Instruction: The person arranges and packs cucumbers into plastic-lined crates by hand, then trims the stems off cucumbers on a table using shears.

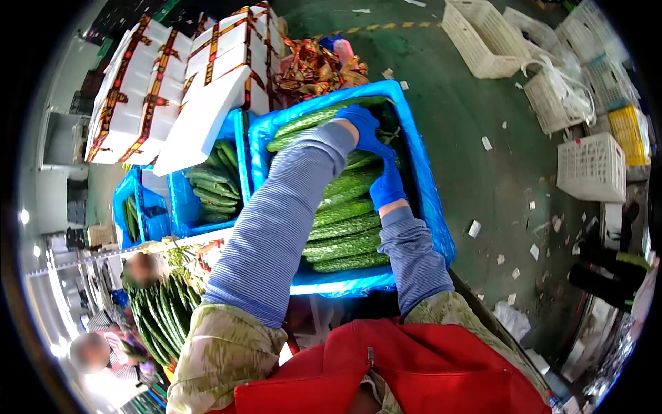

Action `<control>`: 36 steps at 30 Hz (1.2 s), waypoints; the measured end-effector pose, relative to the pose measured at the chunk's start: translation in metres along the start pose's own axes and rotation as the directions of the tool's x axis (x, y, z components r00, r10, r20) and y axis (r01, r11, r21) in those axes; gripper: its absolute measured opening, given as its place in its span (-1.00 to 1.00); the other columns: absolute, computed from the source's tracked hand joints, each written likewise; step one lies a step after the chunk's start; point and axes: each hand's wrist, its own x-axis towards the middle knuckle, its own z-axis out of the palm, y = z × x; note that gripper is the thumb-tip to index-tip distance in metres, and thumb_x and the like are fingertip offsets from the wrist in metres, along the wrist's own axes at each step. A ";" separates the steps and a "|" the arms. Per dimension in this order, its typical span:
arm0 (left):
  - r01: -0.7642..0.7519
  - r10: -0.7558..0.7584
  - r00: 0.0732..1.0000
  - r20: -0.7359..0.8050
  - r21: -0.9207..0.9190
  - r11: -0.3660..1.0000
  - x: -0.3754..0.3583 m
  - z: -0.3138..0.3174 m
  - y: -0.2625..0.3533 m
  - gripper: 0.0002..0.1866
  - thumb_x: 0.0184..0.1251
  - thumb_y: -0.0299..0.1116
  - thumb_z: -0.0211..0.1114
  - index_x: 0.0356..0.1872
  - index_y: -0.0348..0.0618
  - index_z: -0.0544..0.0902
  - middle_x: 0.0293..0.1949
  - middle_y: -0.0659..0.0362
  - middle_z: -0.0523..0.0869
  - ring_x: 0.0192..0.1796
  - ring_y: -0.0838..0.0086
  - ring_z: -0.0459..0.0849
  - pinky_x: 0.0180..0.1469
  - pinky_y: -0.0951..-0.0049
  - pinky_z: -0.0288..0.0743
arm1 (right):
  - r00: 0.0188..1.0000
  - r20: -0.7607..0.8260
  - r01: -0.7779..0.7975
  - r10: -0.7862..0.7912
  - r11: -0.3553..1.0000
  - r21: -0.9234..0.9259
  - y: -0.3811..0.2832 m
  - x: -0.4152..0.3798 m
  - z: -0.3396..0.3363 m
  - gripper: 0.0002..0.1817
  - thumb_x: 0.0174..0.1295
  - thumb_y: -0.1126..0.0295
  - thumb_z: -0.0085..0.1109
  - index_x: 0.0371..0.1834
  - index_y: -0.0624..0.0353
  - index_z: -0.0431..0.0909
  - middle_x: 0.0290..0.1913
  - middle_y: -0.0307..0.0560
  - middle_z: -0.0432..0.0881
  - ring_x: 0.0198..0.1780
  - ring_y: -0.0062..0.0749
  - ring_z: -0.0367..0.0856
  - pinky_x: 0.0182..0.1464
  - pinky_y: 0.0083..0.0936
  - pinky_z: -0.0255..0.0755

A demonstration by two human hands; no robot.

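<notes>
A crate lined with blue plastic stands in front of me, holding rows of long green cucumbers. My left hand, in a blue glove, reaches over the far rows near the crate's right side, its fingers bent together beside the cucumber ends. Just nearer to me, my right hand, also gloved in blue, lies against the right-hand ends of the cucumbers with its fingers together. The two hands meet or overlap. What lies between their fingers is hidden.
Left of the crate are smaller blue-lined crates of cucumbers and white foam boxes. Behind it lies a pile of red and gold wrappers. White plastic crates stand at right on a littered green floor. Two people are at lower left.
</notes>
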 end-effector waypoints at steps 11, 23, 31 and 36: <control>-0.093 0.079 0.995 -0.055 -0.342 0.935 -0.021 0.017 -0.019 0.00 -0.30 0.43 0.38 0.05 -0.26 0.57 0.06 -0.11 0.60 0.12 0.03 0.55 0.19 0.22 0.39 | 0.985 0.152 0.167 -0.083 0.696 -0.698 -0.054 -0.023 0.018 -0.32 0.10 0.78 -0.13 0.38 0.20 0.24 0.27 0.04 0.42 0.27 -0.29 0.38 0.33 -0.48 0.21; -0.252 0.143 0.943 -0.301 -0.364 0.897 -0.072 0.007 0.007 -0.32 -0.26 0.10 0.57 -0.15 -0.18 0.61 -0.22 -0.04 0.66 -0.17 0.08 0.65 -0.07 0.26 0.52 | 0.973 0.188 -0.158 0.138 0.983 0.098 -0.015 -0.014 -0.001 -0.57 0.41 0.46 -0.13 0.34 0.17 0.27 0.24 -0.06 0.45 0.20 -0.34 0.46 0.24 -0.36 0.42; -0.460 0.160 0.698 -0.698 -0.266 0.847 -0.105 -0.004 0.018 -0.32 -0.28 -0.08 0.58 -0.05 -0.15 0.56 -0.12 -0.02 0.64 -0.09 0.07 0.62 0.01 0.21 0.49 | 0.930 0.365 -0.051 0.052 0.999 -0.013 -0.070 -0.021 0.046 -0.55 0.38 0.29 -0.05 0.30 0.19 0.34 0.20 -0.06 0.48 0.17 -0.31 0.50 0.21 -0.36 0.44; -0.327 0.094 0.761 -0.642 -0.253 0.911 -0.109 -0.016 0.029 -0.23 -0.16 0.00 0.45 0.17 -0.10 0.51 -0.26 0.02 0.68 -0.23 0.07 0.66 -0.15 0.17 0.53 | 0.955 0.294 -0.082 -0.042 0.914 0.398 -0.053 -0.019 0.051 -0.56 0.38 0.19 -0.06 0.19 0.24 0.43 0.08 -0.04 0.55 0.05 -0.33 0.56 0.11 -0.39 0.47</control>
